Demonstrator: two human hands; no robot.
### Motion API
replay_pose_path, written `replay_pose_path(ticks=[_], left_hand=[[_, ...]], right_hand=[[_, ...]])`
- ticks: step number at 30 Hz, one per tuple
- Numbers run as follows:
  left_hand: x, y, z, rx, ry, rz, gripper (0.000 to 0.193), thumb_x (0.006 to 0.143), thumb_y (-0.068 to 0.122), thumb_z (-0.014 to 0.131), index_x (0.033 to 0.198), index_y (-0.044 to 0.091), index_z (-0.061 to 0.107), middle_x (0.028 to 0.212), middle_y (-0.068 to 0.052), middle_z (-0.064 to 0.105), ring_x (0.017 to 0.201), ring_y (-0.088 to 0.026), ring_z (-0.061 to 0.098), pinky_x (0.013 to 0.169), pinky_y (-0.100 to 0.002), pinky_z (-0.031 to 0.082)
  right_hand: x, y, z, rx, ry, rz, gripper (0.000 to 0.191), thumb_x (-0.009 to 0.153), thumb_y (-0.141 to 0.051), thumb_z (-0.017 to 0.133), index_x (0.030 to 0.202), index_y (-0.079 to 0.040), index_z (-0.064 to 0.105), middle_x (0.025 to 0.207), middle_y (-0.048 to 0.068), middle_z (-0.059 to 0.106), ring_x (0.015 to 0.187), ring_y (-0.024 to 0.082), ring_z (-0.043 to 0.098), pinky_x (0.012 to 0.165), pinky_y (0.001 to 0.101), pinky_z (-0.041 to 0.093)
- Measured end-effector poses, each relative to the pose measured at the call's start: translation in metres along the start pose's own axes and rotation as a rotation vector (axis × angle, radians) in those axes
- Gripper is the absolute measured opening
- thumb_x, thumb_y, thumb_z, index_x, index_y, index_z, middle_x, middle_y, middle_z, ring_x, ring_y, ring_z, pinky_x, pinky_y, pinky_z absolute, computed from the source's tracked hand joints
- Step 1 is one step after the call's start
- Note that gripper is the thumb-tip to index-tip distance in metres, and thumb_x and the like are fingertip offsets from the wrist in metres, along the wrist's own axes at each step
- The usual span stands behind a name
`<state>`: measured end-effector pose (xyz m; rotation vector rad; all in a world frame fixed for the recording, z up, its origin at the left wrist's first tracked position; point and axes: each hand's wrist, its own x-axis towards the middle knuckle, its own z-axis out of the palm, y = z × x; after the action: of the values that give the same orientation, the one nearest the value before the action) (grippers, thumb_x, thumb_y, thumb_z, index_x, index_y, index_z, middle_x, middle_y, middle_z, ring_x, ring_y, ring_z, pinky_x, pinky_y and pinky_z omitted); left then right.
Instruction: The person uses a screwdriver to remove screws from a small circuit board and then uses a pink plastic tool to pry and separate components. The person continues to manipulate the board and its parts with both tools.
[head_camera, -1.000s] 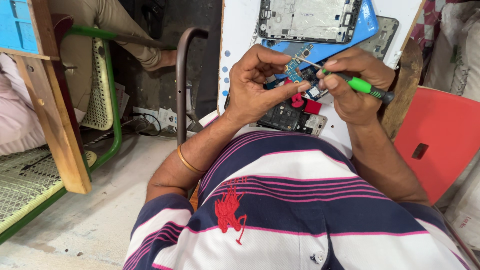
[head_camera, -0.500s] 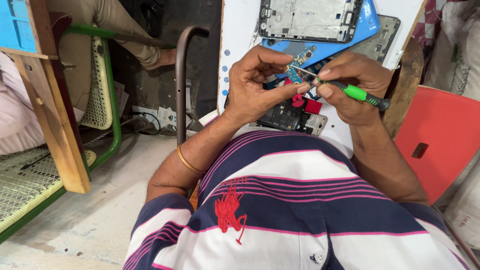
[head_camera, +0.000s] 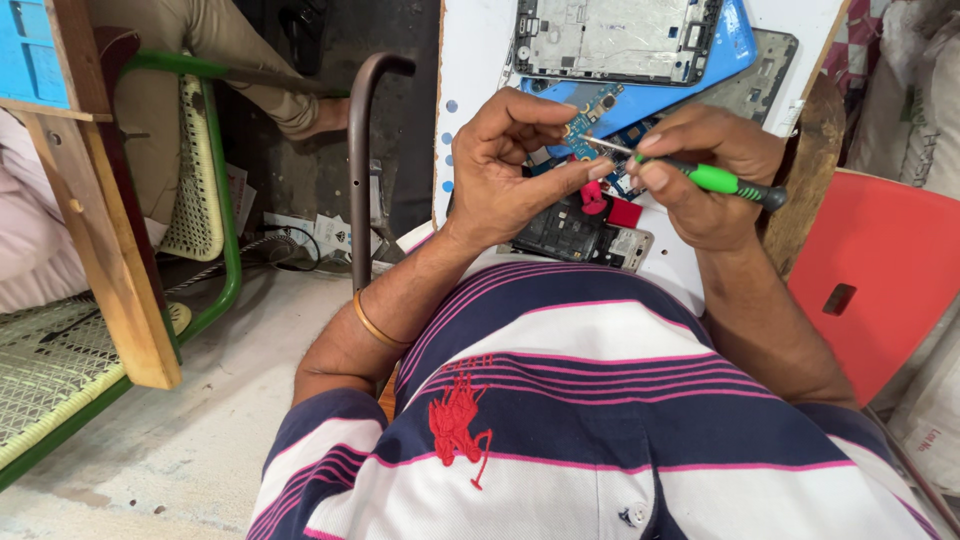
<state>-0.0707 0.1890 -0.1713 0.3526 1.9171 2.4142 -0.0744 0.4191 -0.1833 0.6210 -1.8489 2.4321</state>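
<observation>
Presently, the left hand (head_camera: 505, 170) is curled nearly closed, thumb and fingertips pinching a small blue circuit board (head_camera: 588, 118) and holding it up just above the white worktop (head_camera: 475, 60). The right hand (head_camera: 705, 170) is closed around a screwdriver (head_camera: 715, 178) with a green grip and dark end — its thin metal tip points left and meets the board between the two hands. Beneath the hands lies an opened phone (head_camera: 580, 235) showing dark inner parts, with small red pieces just beside it. Further back on the worktop rests a bare metal phone frame (head_camera: 610, 35) on top of a blue back cover (head_camera: 735, 45). A gold bangle (head_camera: 375, 325) sits on the left forearm. To the right stands a red plastic chair (head_camera: 880, 270) — to the left, a green-framed woven chair (head_camera: 215, 170).
</observation>
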Motion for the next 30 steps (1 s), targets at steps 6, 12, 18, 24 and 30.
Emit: replay_pose_path(ticks=[6,12,18,24,30], left_hand=[[0.002,0.001,-0.001,-0.045,0.003,0.022,0.043,0.091,-0.003,0.086,0.122,0.002,0.058,0.116,-0.010,0.070,0.105,-0.011,0.073,0.099,-0.027,0.063],[0.002,0.000,-0.001,-0.001,-0.007,0.022,0.044,0.091,-0.004,0.087,0.124,0.001,0.058,0.116,-0.012,0.070,0.104,-0.012,0.072,0.097,-0.026,0.062],[0.004,-0.001,-0.003,0.006,-0.017,0.042,0.044,0.093,-0.002,0.086,0.126,0.002,0.058,0.114,-0.011,0.071,0.104,-0.011,0.073,0.097,-0.026,0.064],[0.005,-0.003,-0.003,-0.007,-0.017,0.042,0.044,0.093,-0.002,0.085,0.127,0.003,0.059,0.113,-0.010,0.070,0.104,-0.011,0.073,0.097,-0.027,0.064],[0.007,-0.004,-0.005,-0.027,0.007,0.048,0.045,0.092,-0.001,0.087,0.129,0.006,0.061,0.108,-0.006,0.069,0.098,-0.008,0.070,0.092,-0.024,0.064]], right_hand=[[-0.001,0.008,-0.001,0.080,0.087,0.006,0.017,0.103,-0.005,0.075,0.115,0.004,0.066,0.097,0.016,0.069,0.078,0.015,0.071,0.068,0.0247,0.060],[-0.001,0.010,-0.003,0.099,0.098,0.007,0.017,0.104,-0.004,0.075,0.115,0.004,0.065,0.097,0.016,0.069,0.076,0.015,0.070,0.068,0.0247,0.060],[-0.002,0.011,-0.004,0.098,0.089,-0.004,0.018,0.103,-0.006,0.076,0.115,0.003,0.066,0.094,0.016,0.069,0.074,0.015,0.070,0.067,0.0243,0.059],[-0.001,0.012,-0.004,0.105,0.075,-0.002,0.018,0.103,-0.006,0.076,0.115,0.003,0.066,0.094,0.016,0.069,0.075,0.015,0.070,0.067,0.0245,0.059],[0.004,0.009,-0.002,0.127,0.081,0.020,0.018,0.107,-0.011,0.073,0.115,0.003,0.065,0.091,0.015,0.071,0.073,0.016,0.071,0.066,0.0256,0.061]])
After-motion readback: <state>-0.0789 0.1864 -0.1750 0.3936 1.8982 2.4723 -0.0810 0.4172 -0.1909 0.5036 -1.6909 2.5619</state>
